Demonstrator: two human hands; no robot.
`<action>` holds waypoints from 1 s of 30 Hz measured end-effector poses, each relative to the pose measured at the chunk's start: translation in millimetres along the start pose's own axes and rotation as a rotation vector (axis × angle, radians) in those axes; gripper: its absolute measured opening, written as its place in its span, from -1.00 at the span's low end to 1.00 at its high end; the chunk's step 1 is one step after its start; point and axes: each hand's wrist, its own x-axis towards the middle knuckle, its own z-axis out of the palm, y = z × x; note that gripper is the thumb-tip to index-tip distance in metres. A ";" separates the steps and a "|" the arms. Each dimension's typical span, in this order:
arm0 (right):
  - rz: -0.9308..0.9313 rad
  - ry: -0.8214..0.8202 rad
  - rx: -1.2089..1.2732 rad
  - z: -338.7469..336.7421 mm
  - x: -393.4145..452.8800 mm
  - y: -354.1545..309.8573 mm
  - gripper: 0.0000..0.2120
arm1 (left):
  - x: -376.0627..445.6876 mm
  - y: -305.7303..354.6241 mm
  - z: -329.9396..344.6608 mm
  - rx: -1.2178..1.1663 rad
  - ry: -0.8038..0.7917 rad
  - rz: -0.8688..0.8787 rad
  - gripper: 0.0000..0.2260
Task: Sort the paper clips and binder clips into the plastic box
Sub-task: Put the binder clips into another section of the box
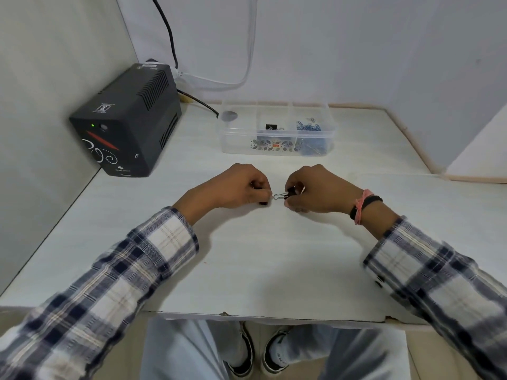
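A binder clip (pixel 285 195) is pinched by the right hand (pixel 315 189) – seemingly steadied by the clenched left hand (pixel 236 187) – before the box (pixel 277 149) at twelve o'clock.

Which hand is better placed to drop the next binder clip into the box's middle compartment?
Right, probably. The right hand already pinches a binder clip, and the plastic box lies just ahead. The left hand holds only a small dark piece, partly hidden.

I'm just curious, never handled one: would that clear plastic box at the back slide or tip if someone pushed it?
The clear plastic box is low and wide, so it would probably slide rather than tip. It holds only a few blue paper clips and a black binder clip, so it is likely light. The white table looks smooth.
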 end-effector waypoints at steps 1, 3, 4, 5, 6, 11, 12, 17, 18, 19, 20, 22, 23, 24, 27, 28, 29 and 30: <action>0.007 0.012 0.009 1.1 0.0 -1.4 -0.82 | -1.0 -0.3 0.5 0.003 0.003 0.007 -0.90; 0.029 0.030 0.020 5.2 0.7 -2.1 -0.81 | -3.3 -1.2 1.1 0.000 0.008 0.019 -0.92; 0.044 0.038 0.026 8.0 1.6 -1.1 -0.79 | -4.8 -1.3 0.9 -0.017 0.008 0.022 -0.93; 0.058 0.049 0.036 10.4 2.6 0.3 -0.75 | -6.4 -1.6 0.6 -0.041 0.007 0.021 -0.95; 0.070 0.061 0.053 11.6 3.2 1.7 -0.73 | -8.1 -1.0 -0.1 -0.072 0.007 0.019 -0.95; 0.130 0.119 0.264 -2.1 6.7 6.2 -0.78 | -9.9 -0.7 -6.2 -0.201 0.039 -0.021 -0.90; 0.148 0.143 0.329 -7.2 9.5 8.1 -0.79 | -9.7 -1.0 -6.9 -0.215 0.037 -0.027 -0.90; 0.251 0.283 0.754 -39.1 34.1 8.5 -0.80 | 10.2 7.0 -27.1 -0.392 0.199 -0.023 -0.90; 0.274 0.317 0.807 -46.7 41.4 5.8 -0.80 | 22.8 8.2 -38.1 -0.448 0.275 -0.033 -0.88; 0.297 0.353 0.838 -54.2 50.3 3.5 -0.80 | 37.6 9.7 -51.0 -0.498 0.353 -0.048 -0.88; 0.319 0.386 0.847 -61.3 60.1 2.1 -0.80 | 52.5 12.3 -64.3 -0.530 0.427 -0.071 -0.88; 0.356 0.423 0.843 -73.5 79.6 -1.1 -0.85 | 79.6 18.8 -86.2 -0.537 0.537 -0.127 -0.83; 0.365 0.427 0.845 -77.8 89.1 -1.8 -0.87 | 90.0 23.0 -92.1 -0.531 0.564 -0.161 -0.79; 0.362 0.419 0.846 -81.4 97.4 -3.5 -0.88 | 100.1 25.7 -94.8 -0.529 0.567 -0.191 -0.76; 0.342 0.320 0.802 -85.7 112.5 -4.7 -0.84 | 117.1 31.5 -86.8 -0.507 0.493 -0.274 -0.85; 0.347 0.293 0.769 -85.5 114.6 -1.5 -0.82 | 117.7 32.6 -82.2 -0.488 0.495 -0.290 -0.88; 0.353 0.287 0.729 -84.9 113.6 1.4 -0.81 | 115.4 32.6 -78.2 -0.458 0.519 -0.291 -0.91; 0.353 0.311 0.655 -83.0 111.2 5.7 -0.80 | 112.1 29.9 -74.9 -0.409 0.565 -0.274 -0.91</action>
